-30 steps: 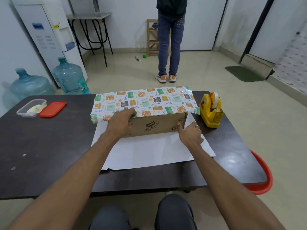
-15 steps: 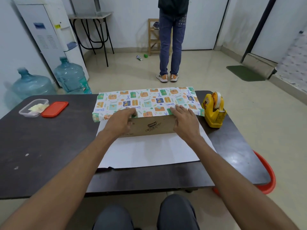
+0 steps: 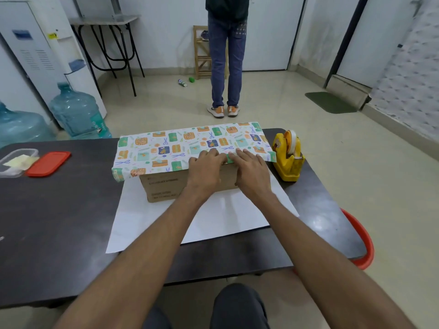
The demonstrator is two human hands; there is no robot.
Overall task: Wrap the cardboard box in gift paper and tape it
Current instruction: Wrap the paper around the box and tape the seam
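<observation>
At the left edge of the frame a clear container and a red lid lie on the dark table. In the centre the cardboard box stands on the gift paper, its long axis running left to right. The printed flap covers its top. The left hand and right hand, side by side, press this flap with flat, released fingers, hiding the box's right part. Just right of them stands a yellow tape dispenser.
</observation>
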